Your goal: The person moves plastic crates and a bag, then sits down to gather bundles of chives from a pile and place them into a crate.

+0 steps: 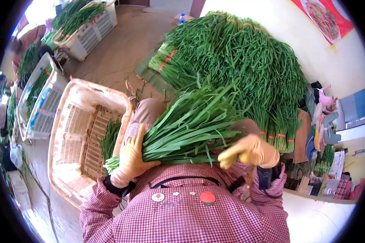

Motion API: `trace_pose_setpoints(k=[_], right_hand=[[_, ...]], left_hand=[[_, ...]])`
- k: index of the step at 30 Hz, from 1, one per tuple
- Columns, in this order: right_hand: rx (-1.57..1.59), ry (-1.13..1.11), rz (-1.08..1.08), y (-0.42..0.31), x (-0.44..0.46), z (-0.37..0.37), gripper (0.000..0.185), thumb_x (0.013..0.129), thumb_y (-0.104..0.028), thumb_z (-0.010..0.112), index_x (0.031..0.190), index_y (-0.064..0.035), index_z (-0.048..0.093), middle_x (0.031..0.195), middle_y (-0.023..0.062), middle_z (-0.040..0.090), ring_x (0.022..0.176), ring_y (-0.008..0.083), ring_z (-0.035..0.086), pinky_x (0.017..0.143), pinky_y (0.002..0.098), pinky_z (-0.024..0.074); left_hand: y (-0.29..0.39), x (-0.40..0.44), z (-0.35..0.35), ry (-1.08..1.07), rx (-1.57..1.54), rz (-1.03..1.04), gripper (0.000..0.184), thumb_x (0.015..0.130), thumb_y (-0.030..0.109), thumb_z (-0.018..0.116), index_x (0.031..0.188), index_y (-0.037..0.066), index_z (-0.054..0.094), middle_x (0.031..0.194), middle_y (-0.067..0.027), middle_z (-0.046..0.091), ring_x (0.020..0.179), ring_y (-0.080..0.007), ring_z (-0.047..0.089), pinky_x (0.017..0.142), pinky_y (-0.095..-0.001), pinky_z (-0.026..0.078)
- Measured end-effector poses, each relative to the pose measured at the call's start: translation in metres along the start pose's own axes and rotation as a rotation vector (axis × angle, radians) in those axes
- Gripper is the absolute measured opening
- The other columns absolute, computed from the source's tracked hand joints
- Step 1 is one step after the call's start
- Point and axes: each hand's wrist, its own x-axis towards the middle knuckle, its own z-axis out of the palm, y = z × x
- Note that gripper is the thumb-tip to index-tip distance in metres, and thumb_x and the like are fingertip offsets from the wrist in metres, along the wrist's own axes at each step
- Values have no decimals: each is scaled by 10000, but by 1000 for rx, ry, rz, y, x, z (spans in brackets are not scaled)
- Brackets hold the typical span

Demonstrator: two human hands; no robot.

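Note:
A loose bunch of garlic chives (190, 121) lies across my lap, its pale stem ends to the left and its green leaves fanning to the right. My left hand (129, 158), in a yellowish glove, is wrapped round the bunch near the stems, thumb pointing up. My right hand (251, 152), gloved too, is beside the lower right of the leaves with its fingers curled closed. Whatever those fingers hold, if anything, is hidden. A plastic basket (61, 137) stands at my left, with some chives (110, 137) inside it.
A large heap of chives (235, 60), tied with red bands, lies ahead against the wall. White crates (91, 38) holding more chives stand at the upper left, near another person (30, 38). A bottle (181, 18) is behind the heap. Assorted items (324, 105) are at the right.

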Motion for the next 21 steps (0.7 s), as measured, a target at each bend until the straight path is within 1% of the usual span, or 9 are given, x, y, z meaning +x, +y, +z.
trace_pose_setpoints(k=[1, 4, 6, 7, 9, 13, 17, 20, 21], right_hand=[[-120, -64, 155, 4, -15, -8, 448, 980, -330, 653, 1285, -1, 645, 1125, 191, 722, 1028, 228, 712, 903, 332, 571], [-641, 111, 318, 60, -25, -11, 520, 995, -450, 601, 1218, 18, 652, 945, 143, 726, 870, 199, 696, 798, 317, 561], [-532, 209, 365, 116, -12, -24, 537, 1019, -488, 536, 1185, 10, 646, 819, 93, 662, 740, 198, 605, 753, 334, 530], [-570, 247, 399, 96, 5, -16, 534, 1034, -479, 498, 1250, -4, 606, 899, 81, 629, 784, 193, 537, 769, 352, 504], [-571, 513, 32, 118, 12, -7, 495, 1027, -357, 529, 1374, -4, 516, 1202, 114, 626, 1037, 213, 575, 893, 370, 501], [-455, 363, -158, 285, 94, -100, 509, 987, -102, 546, 1469, 7, 421, 1461, 166, 488, 1226, 301, 556, 1027, 372, 473], [-802, 337, -348, 157, 78, -38, 417, 911, -78, 613, 1321, -13, 566, 1315, 172, 587, 1142, 331, 593, 980, 397, 502], [-1092, 289, -441, 116, 62, -26, 398, 847, -56, 668, 1243, -24, 641, 1237, 186, 637, 1100, 360, 611, 954, 414, 515], [-853, 332, -413, 133, 55, -25, 388, 865, -65, 655, 1250, -17, 627, 1242, 177, 636, 1112, 355, 611, 951, 424, 515]], left_hand=[[-1, -1, 1, -3, -13, -16, 1314, 561, 389, 930, 1562, -2, 173, 1318, -227, 536, 1151, -414, 535, 1009, -473, 426], [-2, -3, 4, 19, -6, 15, 1350, 538, 391, 942, 1559, -23, 162, 1310, -240, 531, 1145, -416, 527, 1016, -487, 410], [5, -4, 3, -3, 10, 32, 1363, 531, 401, 945, 1558, -28, 159, 1308, -241, 530, 1140, -417, 526, 1014, -490, 408], [8, -5, 0, -15, 22, 38, 1369, 527, 406, 946, 1557, -30, 157, 1308, -241, 530, 1138, -418, 525, 1014, -491, 406], [12, -6, -9, -110, -3, 95, 1388, 524, 465, 943, 1567, -13, 163, 1299, -248, 525, 1120, -418, 527, 1003, -481, 406], [11, 4, -30, -257, -77, 188, 1294, 624, 601, 867, 1560, -11, 216, 1262, -254, 532, 1159, -399, 535, 1037, -477, 378], [8, 30, -30, -110, -99, 241, 1233, 659, 620, 840, 1541, -20, 263, 1424, -310, 451, 1405, -422, 364, 1152, -500, 281], [18, 46, -25, -307, -599, -130, 786, 812, 267, 843, 1446, -3, 465, 1386, -171, 548, 1300, -247, 491, 1106, -396, 370], [10, 44, -17, -291, -750, -268, 680, 844, 177, 803, 1421, 2, 491, 1339, -122, 576, 1230, -203, 519, 1072, -362, 399]])
